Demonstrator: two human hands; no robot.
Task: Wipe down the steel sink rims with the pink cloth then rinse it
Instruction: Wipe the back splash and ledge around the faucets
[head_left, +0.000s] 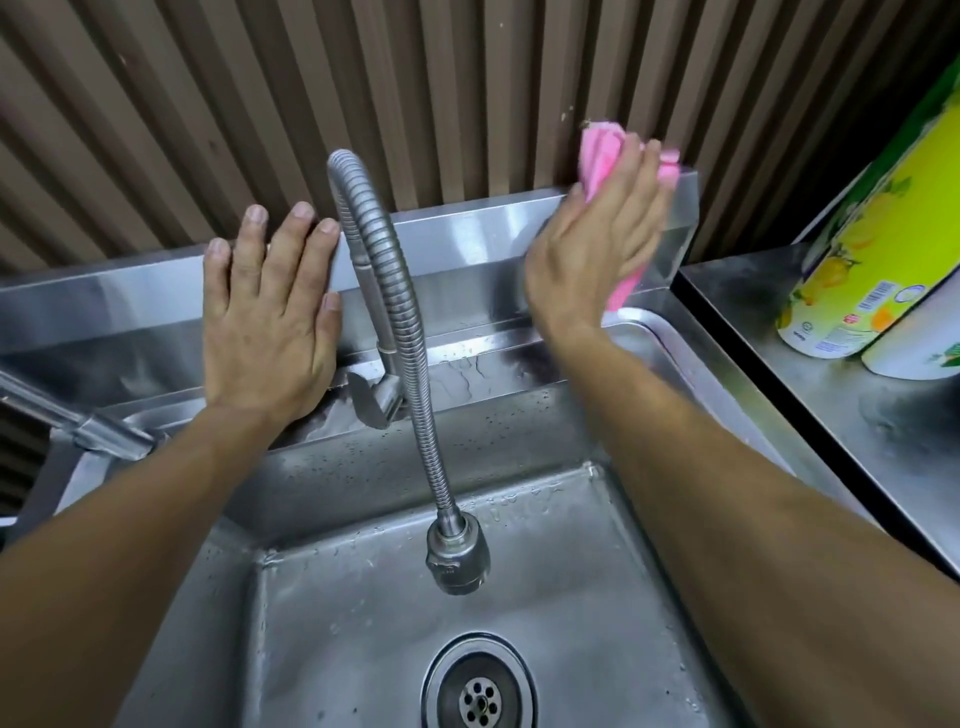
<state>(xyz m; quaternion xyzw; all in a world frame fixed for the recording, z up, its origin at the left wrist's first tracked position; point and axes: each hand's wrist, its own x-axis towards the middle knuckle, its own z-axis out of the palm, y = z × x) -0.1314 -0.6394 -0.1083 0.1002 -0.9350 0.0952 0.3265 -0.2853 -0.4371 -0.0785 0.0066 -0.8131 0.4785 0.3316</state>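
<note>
The steel sink has a raised back rim (457, 244) running along a ribbed wall. My right hand (597, 244) presses the pink cloth (602, 150) flat against the right end of that back rim; the cloth sticks out above my fingers and below my palm. My left hand (270, 322) lies flat on the back rim, left of the tap, fingers spread and holding nothing. The flexible steel tap (405, 332) arches between my hands, and its head hangs over the basin (363, 623).
A round drain (480, 696) sits at the basin's bottom. On the steel counter (857, 415) to the right lie yellow-green wrapped paper rolls (872, 244). A steel bar (78, 415) juts in at the left. Water drops cover the basin walls.
</note>
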